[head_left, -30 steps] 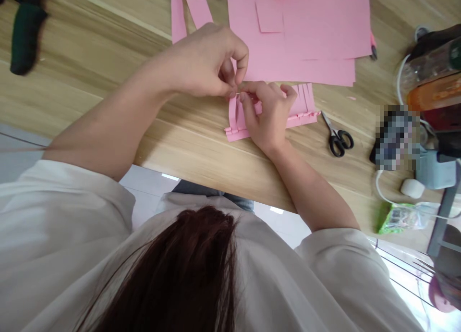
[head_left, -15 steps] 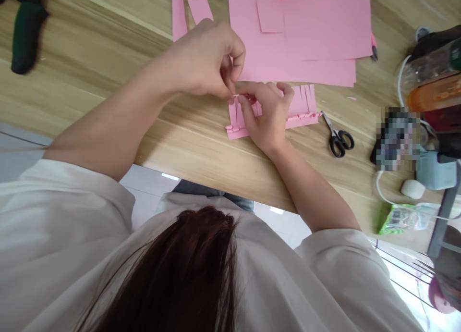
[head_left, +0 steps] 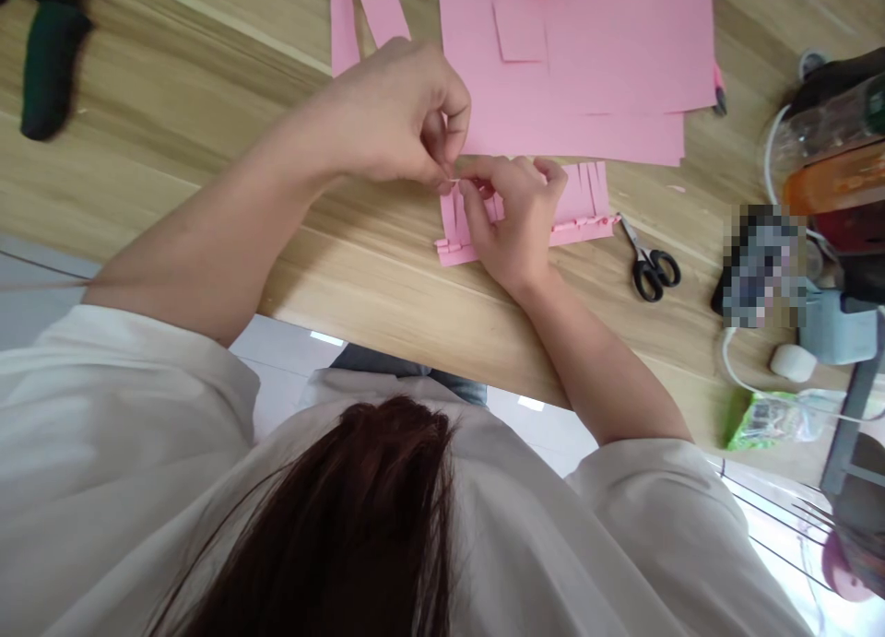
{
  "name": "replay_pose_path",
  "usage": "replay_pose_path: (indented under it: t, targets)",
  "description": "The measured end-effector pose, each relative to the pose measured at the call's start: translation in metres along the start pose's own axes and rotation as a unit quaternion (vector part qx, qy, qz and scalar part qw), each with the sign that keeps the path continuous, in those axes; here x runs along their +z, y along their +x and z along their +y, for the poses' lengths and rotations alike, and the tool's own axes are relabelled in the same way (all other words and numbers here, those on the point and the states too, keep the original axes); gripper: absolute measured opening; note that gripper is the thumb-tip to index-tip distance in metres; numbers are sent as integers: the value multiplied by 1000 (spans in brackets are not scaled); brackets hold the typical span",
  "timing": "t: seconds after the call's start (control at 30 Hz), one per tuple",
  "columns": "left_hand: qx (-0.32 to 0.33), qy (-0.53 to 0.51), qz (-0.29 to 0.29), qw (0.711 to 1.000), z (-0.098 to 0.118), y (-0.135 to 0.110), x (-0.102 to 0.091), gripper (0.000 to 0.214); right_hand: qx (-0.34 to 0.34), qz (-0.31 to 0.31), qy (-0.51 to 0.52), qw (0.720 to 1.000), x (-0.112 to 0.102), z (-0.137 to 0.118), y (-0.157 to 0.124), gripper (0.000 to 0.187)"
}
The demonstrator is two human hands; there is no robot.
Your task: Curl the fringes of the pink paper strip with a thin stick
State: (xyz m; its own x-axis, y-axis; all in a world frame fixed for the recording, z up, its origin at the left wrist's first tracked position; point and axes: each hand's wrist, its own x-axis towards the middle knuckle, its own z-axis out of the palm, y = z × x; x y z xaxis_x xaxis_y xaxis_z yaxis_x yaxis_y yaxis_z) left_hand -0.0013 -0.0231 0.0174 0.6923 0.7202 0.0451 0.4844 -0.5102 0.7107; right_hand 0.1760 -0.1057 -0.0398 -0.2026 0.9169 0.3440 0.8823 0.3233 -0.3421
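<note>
A fringed strip of pink paper lies near the front of the wooden table, cut into narrow tabs along its far side and with a row of small curled tabs along its near side. Over its left half rests my right hand, thumb and forefinger closed at the far edge of the strip. Beside those fingertips, my left hand is closed in a pinch. Something thin and pale shows between the two hands' fingertips, too small to name. To the right of the strip lie scissors with black handles.
Large pink paper sheets lie beyond my hands, with cut pink pieces to their left. A dark handle-shaped object is at far left. Bottles, a white cable, a blue box and a green packet crowd the right side.
</note>
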Motion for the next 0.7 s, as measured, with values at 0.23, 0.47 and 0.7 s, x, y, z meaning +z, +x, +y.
replay_pose_path:
  t: [0.23, 0.47, 0.7]
  targets:
    - [15, 26, -12, 999, 1, 0, 0, 17, 41, -14, 24, 999, -5, -5, 2, 19]
    - [-7, -10, 14, 1000, 3, -2, 0, 16, 14, -8, 53, 998, -3, -3, 1, 27]
    - [-12, -11, 13, 1000, 4, -2, 0, 16, 9, -3, 43, 999, -3, -3, 1, 25]
